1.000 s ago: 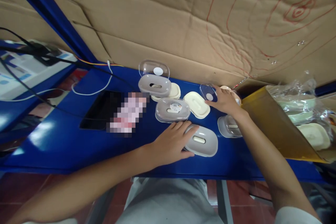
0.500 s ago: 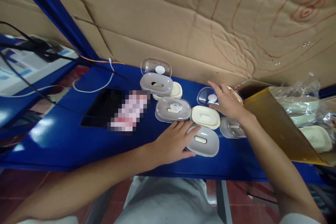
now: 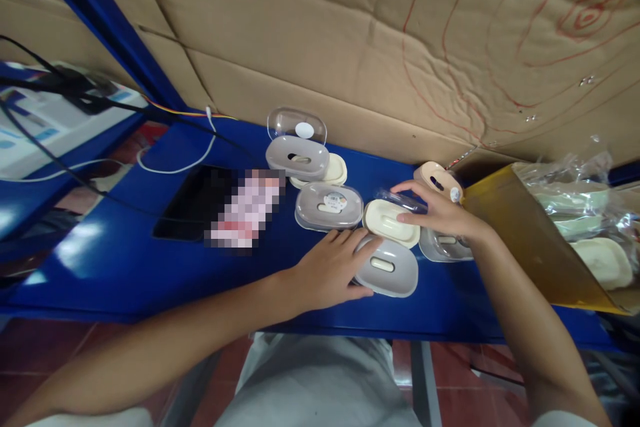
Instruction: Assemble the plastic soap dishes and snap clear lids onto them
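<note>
My left hand [image 3: 330, 273] lies palm down at the left end of a grey oval soap dish [image 3: 404, 277], thumb and index finger around its edge. My right hand [image 3: 440, 210] pinches a clear lid [image 3: 397, 199], tilted up behind a cream oval tray [image 3: 383, 221]. Its thumb is over that tray. Under the right wrist, a clear-covered grey soap dish [image 3: 440, 248] is partly hidden. A peach soap dish [image 3: 434, 177] with a white sticker sits behind the right hand. To the left, a labelled grey soap dish [image 3: 315, 212] touches the cream tray.
Farther back stand another grey dish [image 3: 285, 155], a cream piece [image 3: 336, 170] and a clear lid [image 3: 280, 121]. A dark flat device [image 3: 183, 210] with a blurred area lies left. At right, an open box [image 3: 515, 240] holds plastic-wrapped pieces. Cardboard [image 3: 300, 33] walls the back; cables [image 3: 175, 173] cross the left.
My right hand has moved down and closed on the clear lid, which is now tilted up. The peach dish behind has come into fuller view. My left hand has stayed in place.
</note>
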### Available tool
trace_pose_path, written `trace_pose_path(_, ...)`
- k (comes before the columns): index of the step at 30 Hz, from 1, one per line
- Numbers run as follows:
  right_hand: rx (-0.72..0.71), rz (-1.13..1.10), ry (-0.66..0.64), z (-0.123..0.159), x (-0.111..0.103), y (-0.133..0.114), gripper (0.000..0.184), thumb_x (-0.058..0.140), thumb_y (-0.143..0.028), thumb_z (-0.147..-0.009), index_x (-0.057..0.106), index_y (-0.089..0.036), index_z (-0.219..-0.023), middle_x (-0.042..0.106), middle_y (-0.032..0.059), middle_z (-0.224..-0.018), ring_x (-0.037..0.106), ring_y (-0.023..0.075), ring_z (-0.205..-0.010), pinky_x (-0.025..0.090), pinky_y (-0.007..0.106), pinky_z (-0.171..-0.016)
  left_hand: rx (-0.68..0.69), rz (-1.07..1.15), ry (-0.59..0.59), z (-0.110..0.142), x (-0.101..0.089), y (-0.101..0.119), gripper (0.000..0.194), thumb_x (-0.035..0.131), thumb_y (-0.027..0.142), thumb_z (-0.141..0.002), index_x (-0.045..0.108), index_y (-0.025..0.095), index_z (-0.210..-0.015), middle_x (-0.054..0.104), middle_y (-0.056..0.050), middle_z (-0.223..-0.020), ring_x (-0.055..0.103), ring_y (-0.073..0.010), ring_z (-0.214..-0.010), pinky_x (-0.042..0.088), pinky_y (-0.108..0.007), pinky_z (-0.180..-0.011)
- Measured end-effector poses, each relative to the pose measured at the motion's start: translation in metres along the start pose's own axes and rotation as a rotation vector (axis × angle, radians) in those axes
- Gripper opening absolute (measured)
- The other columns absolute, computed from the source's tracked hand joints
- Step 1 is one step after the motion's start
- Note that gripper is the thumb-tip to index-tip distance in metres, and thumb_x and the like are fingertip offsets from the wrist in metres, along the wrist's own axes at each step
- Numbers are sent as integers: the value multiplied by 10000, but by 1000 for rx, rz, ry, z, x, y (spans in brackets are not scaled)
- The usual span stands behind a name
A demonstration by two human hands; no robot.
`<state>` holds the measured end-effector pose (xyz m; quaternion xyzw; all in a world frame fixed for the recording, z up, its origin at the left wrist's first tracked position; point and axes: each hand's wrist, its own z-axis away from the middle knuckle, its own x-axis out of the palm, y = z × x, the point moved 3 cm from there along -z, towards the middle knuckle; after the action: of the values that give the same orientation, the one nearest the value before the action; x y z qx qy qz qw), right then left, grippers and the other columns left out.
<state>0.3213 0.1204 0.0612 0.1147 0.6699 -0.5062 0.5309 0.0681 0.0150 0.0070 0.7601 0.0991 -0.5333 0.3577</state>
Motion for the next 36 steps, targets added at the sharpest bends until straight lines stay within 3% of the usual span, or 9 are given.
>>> trace_pose_path(5,53,54,-88,1,4,16,701,752,-701,-909,601,-337,-1489,550,114,-1571,513,352,-1516,397,584,-1289,-6,5,1,1,-1,0,941,895,541,-890,416,180,-1616,556,-196,-1577,573,-410,-1418,460,-541,-1182)
trace_pose_path(13,-19,78,84,-2,8,13,592,774,-590,-928,604,-299,-1414,581,136,-1543,554,357,-1478,432,594,-1252,-41,144,28,1,0,-3,1038,933,454,-857,312,230,-1657,560,-180,-1585,563,-391,-1446,453,-533,-1198)
trace_pose_path(19,-111,58,227,39,17,-20,688,839,-529,-913,531,-303,-1485,540,149,-1605,510,362,-1529,453,572,-1239,-127,276,16,1,4,-6,1240,1007,395,-756,209,218,-1688,547,-216,-1590,552,-423,-1454,466,-586,-1191)
trace_pose_path(23,-109,1,177,77,45,-49,746,849,-475,-921,471,-351,-1552,500,127,-1650,499,351,-1545,474,549,-1239,-163,345,-6,1,9,-9,1321,993,382,-759,108,222,-1727,506,-233,-1624,527,-438,-1479,467,-617,-1190)
trace_pose_path(27,-105,99,113,92,75,-68,658,784,-417,-974,481,-347,-1554,509,121,-1652,494,349,-1541,477,567,-1228,-177,367,1,1,14,-11,1355,976,390,-769,47,247,-1745,454,-231,-1676,478,-461,-1525,433,-661,-1212)
trace_pose_path(31,-149,179,149,91,89,-72,592,747,-398,-1001,514,-309,-1537,518,134,-1635,476,355,-1538,463,593,-1222,-176,360,-4,-1,13,-12,1320,988,376,-761,108,254,-1736,497,-211,-1642,511,-447,-1490,455,-649,-1192)
trace_pose_path(36,-212,228,232,92,97,-69,562,760,-418,-999,560,-287,-1508,537,144,-1612,470,370,-1526,466,609,-1202,-83,344,1,-2,6,-9,1097,957,360,-813,283,292,-1677,525,-147,-1641,533,-397,-1475,460,-600,-1204)
